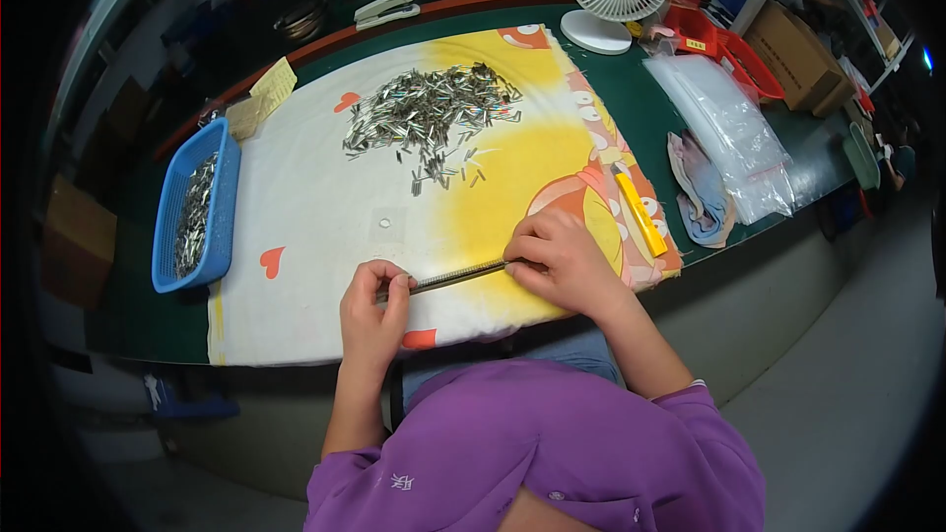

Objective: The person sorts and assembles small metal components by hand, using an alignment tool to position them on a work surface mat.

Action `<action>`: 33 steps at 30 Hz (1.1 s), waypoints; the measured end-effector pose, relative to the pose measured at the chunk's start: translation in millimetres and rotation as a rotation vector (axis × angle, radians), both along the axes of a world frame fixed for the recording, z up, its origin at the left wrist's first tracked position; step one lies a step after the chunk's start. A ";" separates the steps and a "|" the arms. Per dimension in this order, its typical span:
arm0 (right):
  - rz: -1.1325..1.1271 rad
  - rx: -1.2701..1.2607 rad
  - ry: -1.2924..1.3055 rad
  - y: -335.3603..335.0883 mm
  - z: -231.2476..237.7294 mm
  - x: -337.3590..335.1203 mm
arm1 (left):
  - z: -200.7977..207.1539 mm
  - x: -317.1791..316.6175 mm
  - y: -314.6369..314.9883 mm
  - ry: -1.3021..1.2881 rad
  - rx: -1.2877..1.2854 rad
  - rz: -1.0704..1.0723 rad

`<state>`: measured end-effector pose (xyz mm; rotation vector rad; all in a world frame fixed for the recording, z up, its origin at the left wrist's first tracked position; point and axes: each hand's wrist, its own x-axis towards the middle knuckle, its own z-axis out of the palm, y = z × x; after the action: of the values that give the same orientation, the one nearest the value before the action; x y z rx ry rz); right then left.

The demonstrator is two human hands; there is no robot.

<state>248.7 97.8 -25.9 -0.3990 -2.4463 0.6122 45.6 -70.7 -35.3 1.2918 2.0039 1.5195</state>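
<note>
A thin, dark, ridged strip with a silvery edge (459,276) is stretched between my two hands, low over the near part of the cloth. My left hand (372,315) pinches its left end between thumb and fingers. At the other end, the fingers of my right hand (560,261) are closed on it. Farther back lies a loose heap of small shiny metal pieces (434,116), several scattered toward me. A small round pale piece (384,224) rests on the cloth between the heap and my left hand.
Under everything is a printed white and yellow cloth (305,197) on a green table. A blue basket (229,197) of metal pieces stands left. Right are a yellow utility knife (641,212), folded cloth (702,197) and plastic bags (724,133). A white fan (596,32) and stapler (386,8) stand behind.
</note>
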 end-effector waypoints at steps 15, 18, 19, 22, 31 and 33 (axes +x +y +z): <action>-0.103 0.052 0.019 -16.4 -3.3 3.3 | -4.7 2.4 -15.8 0.244 0.081 -0.065; -0.107 0.025 0.020 -16.3 -3.9 3.6 | -6.7 3.8 -19.2 0.256 0.083 -0.022; -0.107 0.025 0.021 -16.5 -3.8 3.7 | -8.3 3.7 -20.8 0.281 0.096 0.005; -0.102 0.020 0.034 -17.3 -2.6 3.7 | -14.0 1.5 -24.8 0.159 0.148 0.030; -0.168 -0.051 0.065 -15.2 -3.0 12.3 | -3.8 -5.6 -29.5 -0.102 0.191 0.079; -0.182 -0.046 0.063 -14.1 -4.4 16.6 | -5.1 -12.6 -32.7 -0.104 0.203 0.091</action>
<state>265.3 83.7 -30.3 -0.6045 -2.3077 0.5945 33.1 -103.4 -40.4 1.1807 1.9076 1.8339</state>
